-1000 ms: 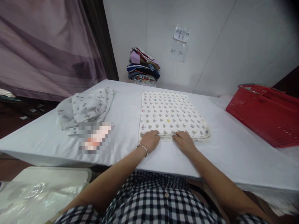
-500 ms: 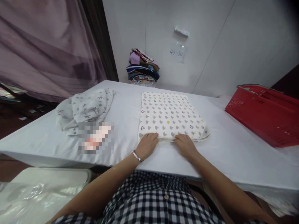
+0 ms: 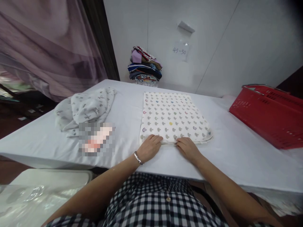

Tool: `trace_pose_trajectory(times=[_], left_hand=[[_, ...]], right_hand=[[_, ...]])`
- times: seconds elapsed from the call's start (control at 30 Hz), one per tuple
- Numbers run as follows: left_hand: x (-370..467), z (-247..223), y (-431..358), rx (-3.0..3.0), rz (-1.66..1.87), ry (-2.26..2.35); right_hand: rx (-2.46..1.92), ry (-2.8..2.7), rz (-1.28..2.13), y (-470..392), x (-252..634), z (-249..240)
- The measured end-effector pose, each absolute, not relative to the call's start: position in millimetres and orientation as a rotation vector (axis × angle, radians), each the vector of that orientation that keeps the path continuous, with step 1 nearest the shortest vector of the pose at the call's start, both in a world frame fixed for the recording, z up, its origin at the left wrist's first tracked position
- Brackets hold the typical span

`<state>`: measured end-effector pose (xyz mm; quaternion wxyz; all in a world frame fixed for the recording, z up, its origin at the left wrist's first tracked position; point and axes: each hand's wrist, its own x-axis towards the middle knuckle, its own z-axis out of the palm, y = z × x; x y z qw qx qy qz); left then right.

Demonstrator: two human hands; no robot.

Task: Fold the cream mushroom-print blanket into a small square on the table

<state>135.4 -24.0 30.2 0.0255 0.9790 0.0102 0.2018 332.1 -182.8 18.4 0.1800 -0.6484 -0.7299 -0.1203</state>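
A white cloth (image 3: 170, 116) printed with small mushrooms lies folded into a flat, layered rectangle. At its near edge, my left hand (image 3: 151, 146) grips the layers, fingers on top and together. My right hand (image 3: 188, 148) pinches the same edge a short way to the right. Both thumbs are mostly hidden. The cloth's near right corner is rounded, with several layers showing.
A white-covered table (image 3: 236, 151) carries everything. To the left lies a crumpled white printed cloth (image 3: 87, 108), beside a pixelated patch. A red plastic basket (image 3: 272, 113) stands at the right. Folded clothes (image 3: 145, 67) are stacked by the wall.
My left hand has shifted slightly right along the near edge, towards my right hand. The folded cloth lies almost the same, and the view has tilted a little.
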Motion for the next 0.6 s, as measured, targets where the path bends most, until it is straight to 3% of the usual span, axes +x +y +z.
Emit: trace_pose_trajectory(times=[0.6], left_hand=[[138.1, 31.3, -20.4, 2.973, 0.652, 0.131]], right_hand=[[-1.836, -2.044, -0.416, -179.1, 330.7, 15.9]])
